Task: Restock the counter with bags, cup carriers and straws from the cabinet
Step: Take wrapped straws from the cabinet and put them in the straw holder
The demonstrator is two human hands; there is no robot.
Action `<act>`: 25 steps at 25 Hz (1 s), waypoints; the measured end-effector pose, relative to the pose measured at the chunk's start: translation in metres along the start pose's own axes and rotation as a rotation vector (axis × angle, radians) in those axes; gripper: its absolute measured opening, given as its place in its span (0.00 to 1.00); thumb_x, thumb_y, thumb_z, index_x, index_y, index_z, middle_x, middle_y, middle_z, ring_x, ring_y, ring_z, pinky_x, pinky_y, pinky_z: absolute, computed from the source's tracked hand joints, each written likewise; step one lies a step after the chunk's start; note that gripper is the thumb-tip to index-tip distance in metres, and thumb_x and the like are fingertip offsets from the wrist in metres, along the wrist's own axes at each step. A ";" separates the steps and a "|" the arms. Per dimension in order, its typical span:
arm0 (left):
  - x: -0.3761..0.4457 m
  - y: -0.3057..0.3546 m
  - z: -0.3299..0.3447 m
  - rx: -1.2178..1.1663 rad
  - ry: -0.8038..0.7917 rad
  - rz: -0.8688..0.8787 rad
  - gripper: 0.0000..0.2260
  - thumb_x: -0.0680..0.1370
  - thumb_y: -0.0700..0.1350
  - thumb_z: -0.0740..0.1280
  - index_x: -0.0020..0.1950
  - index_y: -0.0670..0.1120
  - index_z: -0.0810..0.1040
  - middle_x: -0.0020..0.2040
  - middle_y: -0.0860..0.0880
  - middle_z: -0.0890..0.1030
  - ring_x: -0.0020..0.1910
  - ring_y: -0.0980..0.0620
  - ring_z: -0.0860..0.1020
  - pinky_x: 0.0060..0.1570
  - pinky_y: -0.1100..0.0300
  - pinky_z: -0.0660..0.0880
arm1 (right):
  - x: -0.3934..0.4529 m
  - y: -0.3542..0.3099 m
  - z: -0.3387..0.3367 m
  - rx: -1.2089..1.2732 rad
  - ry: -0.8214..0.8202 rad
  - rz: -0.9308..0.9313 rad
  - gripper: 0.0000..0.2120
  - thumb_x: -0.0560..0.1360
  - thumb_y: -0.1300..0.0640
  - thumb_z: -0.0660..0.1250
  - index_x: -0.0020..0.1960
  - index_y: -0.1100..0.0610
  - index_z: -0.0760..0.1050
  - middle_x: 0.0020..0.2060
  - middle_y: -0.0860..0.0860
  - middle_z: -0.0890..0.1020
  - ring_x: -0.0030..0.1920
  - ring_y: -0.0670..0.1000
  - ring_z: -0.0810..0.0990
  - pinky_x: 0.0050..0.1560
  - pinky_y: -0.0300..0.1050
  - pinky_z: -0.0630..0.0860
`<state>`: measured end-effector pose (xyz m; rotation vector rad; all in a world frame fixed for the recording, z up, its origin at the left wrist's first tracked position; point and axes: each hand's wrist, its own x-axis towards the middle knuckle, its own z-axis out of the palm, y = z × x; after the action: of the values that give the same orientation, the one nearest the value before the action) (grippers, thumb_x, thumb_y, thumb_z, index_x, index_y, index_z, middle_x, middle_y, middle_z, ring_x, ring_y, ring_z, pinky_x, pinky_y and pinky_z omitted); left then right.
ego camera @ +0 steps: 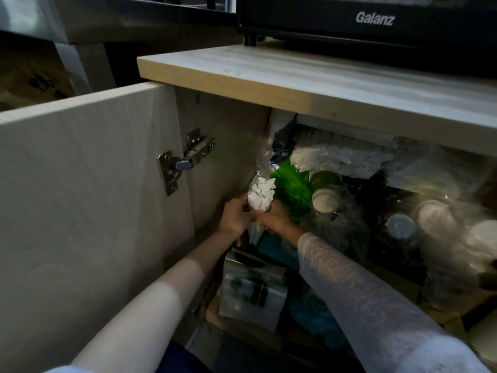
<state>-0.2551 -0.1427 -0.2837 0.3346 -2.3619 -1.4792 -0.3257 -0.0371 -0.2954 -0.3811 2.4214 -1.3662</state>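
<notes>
Inside the open cabinet, both my hands hold an upright bundle of paper-wrapped straws in clear plastic, white wrapper ends showing at its top. My left hand grips the bundle from the left and my right hand grips it from the right, lower down. The bundle stands near the cabinet's left wall. Below it lies a plastic-wrapped pack of white bags with green print. The wooden counter runs above the cabinet.
The cabinet door swings open on the left, hinge showing. Green paper cups, green plastic, lids and wrapped white stacks crowd the cabinet's right side. A black Galanz oven stands on the counter.
</notes>
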 end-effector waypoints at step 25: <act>-0.014 0.063 -0.002 -0.156 -0.070 0.002 0.32 0.66 0.33 0.77 0.67 0.41 0.69 0.65 0.45 0.75 0.66 0.49 0.72 0.64 0.60 0.69 | -0.063 -0.050 -0.088 0.544 0.249 0.123 0.10 0.70 0.59 0.73 0.49 0.58 0.76 0.34 0.50 0.77 0.17 0.38 0.71 0.17 0.30 0.62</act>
<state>-0.2431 -0.1127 -0.2283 0.2454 -2.2798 -1.6880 -0.3018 0.0300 -0.1996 0.0794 2.0794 -2.0221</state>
